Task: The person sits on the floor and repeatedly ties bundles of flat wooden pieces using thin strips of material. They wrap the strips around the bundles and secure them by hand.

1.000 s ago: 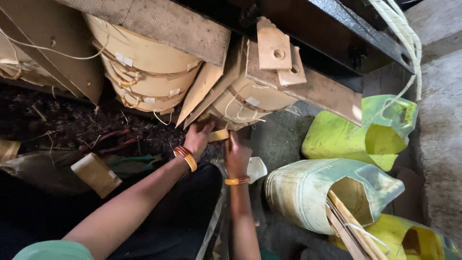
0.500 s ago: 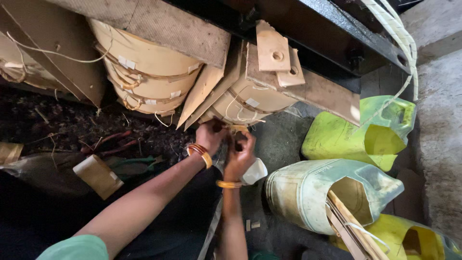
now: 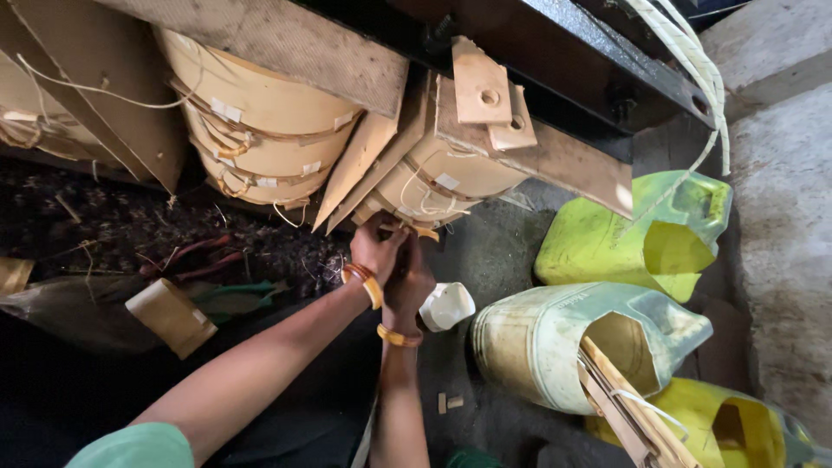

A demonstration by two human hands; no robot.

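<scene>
Nearest the camera, two bare forearms rise from the bottom edge, at 7 and 6 o'clock, and meet just below centre. Each wrist wears an orange bangle. The left hand [image 3: 374, 250] and the right hand [image 3: 407, 279] press together, fingers curled upward under the paper-wrapped coil [image 3: 425, 186]. Both hands are bunched close at a small tan strip [image 3: 423, 230] that pokes out at the coil's lower edge; the fingers hide each other, so I cannot tell how tightly either hand grips it or which one has it.

Just right of the right wrist, at 4 o'clock from the hands, a white cup [image 3: 447, 306] lies on the dark floor. Farther right a cut-open pale can [image 3: 555, 347] holds wooden slats [image 3: 624, 407]; a yellow can [image 3: 737, 429] sits at 4 o'clock near the corner, and another yellow-green can [image 3: 607, 251] lies at 3 o'clock. At 9 o'clock from the hands, a small paper roll [image 3: 169, 316] rests beside green-handled pliers [image 3: 238, 295] on dark litter.

Beyond the hands, at 12 o'clock, tan wedges [image 3: 364, 169] stand between the coil and a larger coil [image 3: 251, 130] at 11 o'clock, both taped and tied with string. Two drilled blocks [image 3: 490, 95] sit above the near coil against a black steel beam [image 3: 589, 61]. A white rope [image 3: 693, 78] hangs at 2 o'clock.
</scene>
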